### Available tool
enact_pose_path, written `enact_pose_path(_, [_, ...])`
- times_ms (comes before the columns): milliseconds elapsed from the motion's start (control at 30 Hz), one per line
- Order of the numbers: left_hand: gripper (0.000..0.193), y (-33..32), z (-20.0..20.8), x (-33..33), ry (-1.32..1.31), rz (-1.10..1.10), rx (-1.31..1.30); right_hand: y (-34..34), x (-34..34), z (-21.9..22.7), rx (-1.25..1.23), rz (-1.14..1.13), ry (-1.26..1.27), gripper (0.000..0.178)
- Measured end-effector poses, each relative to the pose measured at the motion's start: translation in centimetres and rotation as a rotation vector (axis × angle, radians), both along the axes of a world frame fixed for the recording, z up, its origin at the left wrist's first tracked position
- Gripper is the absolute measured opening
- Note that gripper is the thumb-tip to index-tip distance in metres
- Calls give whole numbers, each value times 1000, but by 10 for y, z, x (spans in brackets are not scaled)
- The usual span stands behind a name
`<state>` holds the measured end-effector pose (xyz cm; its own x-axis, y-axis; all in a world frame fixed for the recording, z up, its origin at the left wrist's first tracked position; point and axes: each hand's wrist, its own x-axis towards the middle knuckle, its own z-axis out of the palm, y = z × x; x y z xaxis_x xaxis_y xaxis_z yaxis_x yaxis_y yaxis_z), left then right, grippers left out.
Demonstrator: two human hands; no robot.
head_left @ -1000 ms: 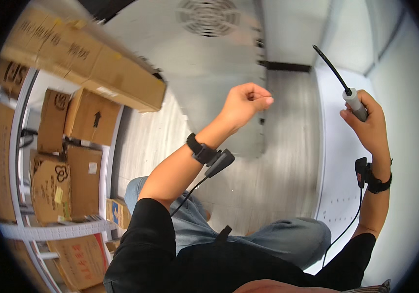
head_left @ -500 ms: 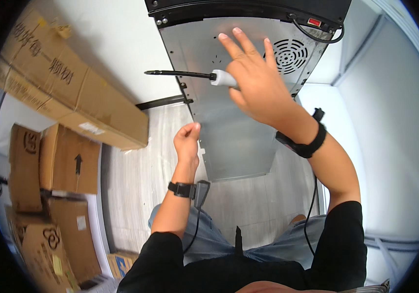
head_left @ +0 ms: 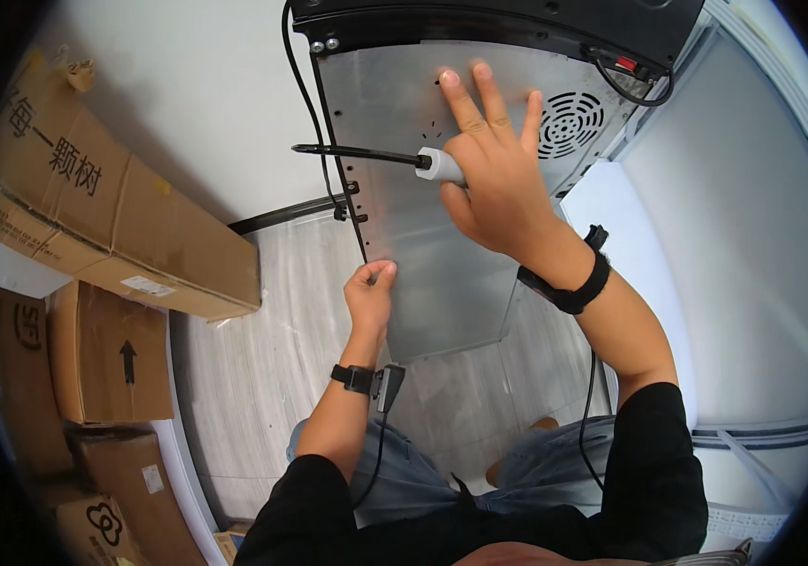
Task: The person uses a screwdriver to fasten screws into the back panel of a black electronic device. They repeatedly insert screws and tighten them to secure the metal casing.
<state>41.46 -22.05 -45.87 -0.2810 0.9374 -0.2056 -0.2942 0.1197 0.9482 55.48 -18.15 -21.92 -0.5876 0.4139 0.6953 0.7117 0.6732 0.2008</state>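
A tall metal cabinet stands before me, its silvery back panel [head_left: 442, 255] facing up at me. My right hand [head_left: 494, 184] holds a screwdriver [head_left: 440, 165] by its pale handle, gripped between thumb and palm. The screwdriver's dark shaft points left, past the panel's edge. Three fingers of that hand stretch out, their tips on the upper part of the panel. At the panel's left edge my left hand [head_left: 368, 300] is pinched closed, thumb against forefinger. Whatever lies between those fingertips, if anything, is hidden.
The cabinet's black top section [head_left: 508, 24] carries a red switch [head_left: 626, 64] and a looped cable [head_left: 632, 102]. Beside them is a round vent [head_left: 571, 124]. Another black cable [head_left: 308, 104] hangs left of the cabinet. Cardboard boxes [head_left: 107, 354] stack at left; a white panel [head_left: 630, 255] stands right.
The cabinet sits slightly lower and tilted in view, and a black cable now shows at its left. My left hand has shifted a little lower along the edge. The right hand keeps the screwdriver.
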Motion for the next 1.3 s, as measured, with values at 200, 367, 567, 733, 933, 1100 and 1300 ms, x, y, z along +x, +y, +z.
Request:
enact_pose_path(200, [14,6,2,-4,-36,49,-12,2,0,2,37,18,39,12])
enact_pose_path(367, [14,6,5,-11,-42,8,-1,6,2,0,75,25,61,12])
enact_pose_path(567, [12,-11,32,-28,282,213,234,4,3,-1,88,12,69,11])
enact_pose_path(733, [9,-19,109,-49,151,275,383,4,2,-1,91,30,92,11])
enact_pose_path(933, [11,5,199,-46,230,373,672,2,0,-1,91,25,108,12])
enact_pose_path(1100, [15,36,217,-44,313,404,878,4,2,-1,89,21,111,12])
enact_pose_path(1300, [10,44,223,-42,521,530,799,4,3,-1,72,10,116,10])
